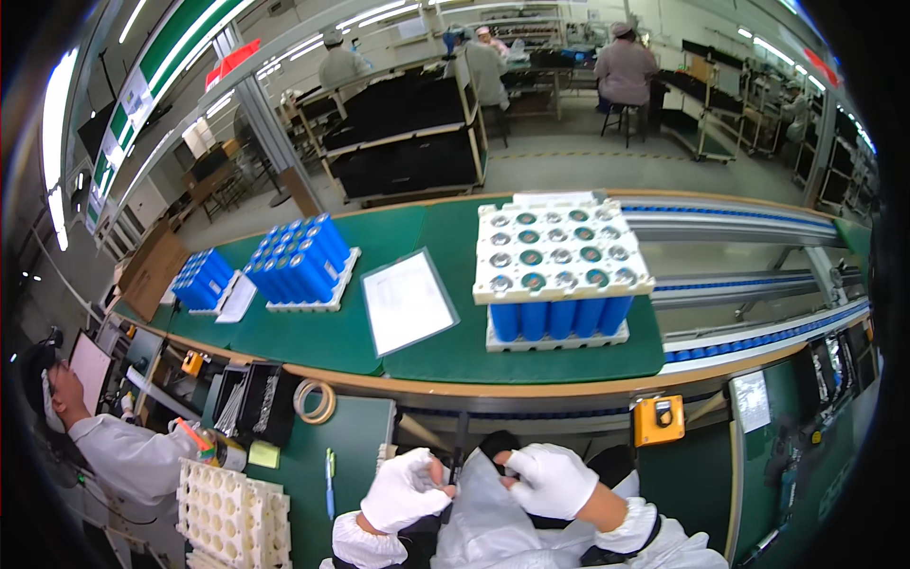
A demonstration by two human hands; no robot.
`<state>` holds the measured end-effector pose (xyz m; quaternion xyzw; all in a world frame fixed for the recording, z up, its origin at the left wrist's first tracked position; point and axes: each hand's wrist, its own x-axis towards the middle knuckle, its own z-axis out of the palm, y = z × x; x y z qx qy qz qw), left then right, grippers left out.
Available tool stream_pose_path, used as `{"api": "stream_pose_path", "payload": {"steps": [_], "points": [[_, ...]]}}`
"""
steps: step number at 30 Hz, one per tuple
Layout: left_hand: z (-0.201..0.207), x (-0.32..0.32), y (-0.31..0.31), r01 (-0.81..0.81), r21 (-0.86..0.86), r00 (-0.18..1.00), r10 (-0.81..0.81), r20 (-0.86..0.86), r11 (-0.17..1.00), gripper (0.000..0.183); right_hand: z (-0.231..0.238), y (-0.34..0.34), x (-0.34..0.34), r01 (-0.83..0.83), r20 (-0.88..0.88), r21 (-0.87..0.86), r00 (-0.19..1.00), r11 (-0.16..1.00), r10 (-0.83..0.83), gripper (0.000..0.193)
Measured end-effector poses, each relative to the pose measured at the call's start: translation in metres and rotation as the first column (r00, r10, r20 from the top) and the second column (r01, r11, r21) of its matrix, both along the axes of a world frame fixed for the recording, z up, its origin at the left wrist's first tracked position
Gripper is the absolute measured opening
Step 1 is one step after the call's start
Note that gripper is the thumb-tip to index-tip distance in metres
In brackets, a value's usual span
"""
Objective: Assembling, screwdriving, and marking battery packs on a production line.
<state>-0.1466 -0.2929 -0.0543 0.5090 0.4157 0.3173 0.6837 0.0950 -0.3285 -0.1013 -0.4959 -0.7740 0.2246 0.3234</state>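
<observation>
My left hand (408, 491) and my right hand (550, 482) are held apart above my lap, just off the table's near side. Both wear white gloves that leave the fingertips bare. The fingers of each are curled in toward the thumb; whether anything small is in them I cannot make out. Between the hands lies the pale cloth of my smock (482, 507). Beyond, on the green bench, stands a block of blue cylindrical cells (559, 320), with a white plastic holder (559, 248) on top and another beneath. A blue-green pen (330, 484) lies left of my left hand.
Two more blue cell blocks (299, 266) (202, 282) and a sleeved paper sheet (409, 302) lie on the bench. Roller conveyors (739, 284) run at right. A yellow switch box (659, 420), tape rolls (314, 402) and stacked holders (232, 512) are nearby. A co-worker (133, 455) sits at left.
</observation>
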Motion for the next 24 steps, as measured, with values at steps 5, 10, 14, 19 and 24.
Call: {"api": "stream_pose_path", "payload": {"steps": [5,10,14,19,24], "points": [[-0.001,0.03,0.007,0.169,-0.042,0.986,-0.168,0.023,0.985,0.023,0.022,0.011,0.0,0.094,0.047,0.512,0.989,0.854,-0.137,0.029],[0.005,0.048,0.0,0.229,0.207,0.973,-0.225,-0.044,0.951,0.009,0.036,0.009,0.009,-0.014,0.186,0.62,0.974,0.785,-0.13,0.026],[-0.001,0.056,0.005,0.287,0.121,0.957,-0.289,-0.002,0.95,0.011,0.026,0.006,0.016,-0.125,0.363,0.392,0.931,0.911,-0.029,0.024],[0.004,0.073,0.009,0.149,0.692,0.912,0.173,-0.372,0.706,0.023,0.055,0.003,0.013,0.284,-0.468,-0.01,0.846,0.959,-0.255,0.014],[0.001,0.094,0.019,0.315,0.871,0.928,0.071,-0.366,0.377,0.011,0.058,0.003,0.019,0.069,-0.759,-0.324,0.577,0.943,-0.303,0.013]]}}
